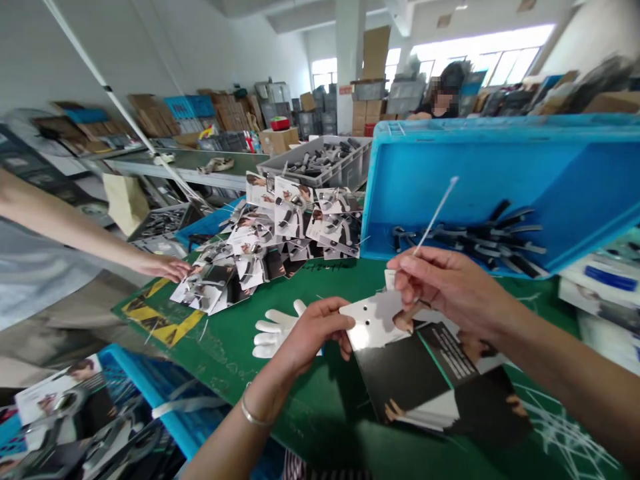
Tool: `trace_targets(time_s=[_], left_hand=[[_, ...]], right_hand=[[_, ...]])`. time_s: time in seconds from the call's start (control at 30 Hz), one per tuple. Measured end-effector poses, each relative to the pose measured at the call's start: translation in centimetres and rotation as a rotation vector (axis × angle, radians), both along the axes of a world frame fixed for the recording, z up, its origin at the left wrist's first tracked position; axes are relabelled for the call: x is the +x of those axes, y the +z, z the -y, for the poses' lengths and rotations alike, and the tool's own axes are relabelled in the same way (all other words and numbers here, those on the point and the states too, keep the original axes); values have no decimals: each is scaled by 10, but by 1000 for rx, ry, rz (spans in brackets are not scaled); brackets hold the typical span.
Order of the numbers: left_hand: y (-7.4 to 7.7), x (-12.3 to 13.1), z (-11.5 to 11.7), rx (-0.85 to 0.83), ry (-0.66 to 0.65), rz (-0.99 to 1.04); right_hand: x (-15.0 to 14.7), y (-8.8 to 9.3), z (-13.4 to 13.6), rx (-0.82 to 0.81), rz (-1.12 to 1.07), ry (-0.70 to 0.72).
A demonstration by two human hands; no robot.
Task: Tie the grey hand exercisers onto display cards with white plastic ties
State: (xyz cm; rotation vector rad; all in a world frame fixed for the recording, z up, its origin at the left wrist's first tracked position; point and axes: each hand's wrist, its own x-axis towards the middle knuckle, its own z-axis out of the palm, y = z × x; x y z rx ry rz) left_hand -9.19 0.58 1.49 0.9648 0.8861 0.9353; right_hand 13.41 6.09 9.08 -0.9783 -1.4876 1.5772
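Observation:
My left hand point(320, 330) pinches the left edge of a printed card point(373, 320), which has two small dark holes near its top corner. Above that card, my right hand point(435, 277) holds a thin white zip tie point(437, 213) between thumb and fingers, its tip pointing up. More printed cards point(490, 400) lie below and to the right of the held one. A white glove point(275, 333) rests on the green table point(240, 360), to the left of my left hand.
A blue crate point(500, 160) with dark-handled tools stands behind my right hand. Carded tools point(295, 213) are piled at centre-left, where another person's hand point(167, 267) reaches in. Loose zip ties point(570, 427) lie at right; a blue bin point(165, 387) stands lower left.

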Motion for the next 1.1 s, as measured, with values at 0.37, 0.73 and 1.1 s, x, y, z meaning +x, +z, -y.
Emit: trace_targets(time_s=[0.37,0.73,1.1], left_hand=[[-14,4,-7,-30,-5,95],[-56,39,2,1,368,304],[-57,47,-3,64,431,249]], right_hand=[[-20,-37,2,267,345,56],[-22,-44,-4,299,334,10],[-29,-46,-11,645,577,115]])
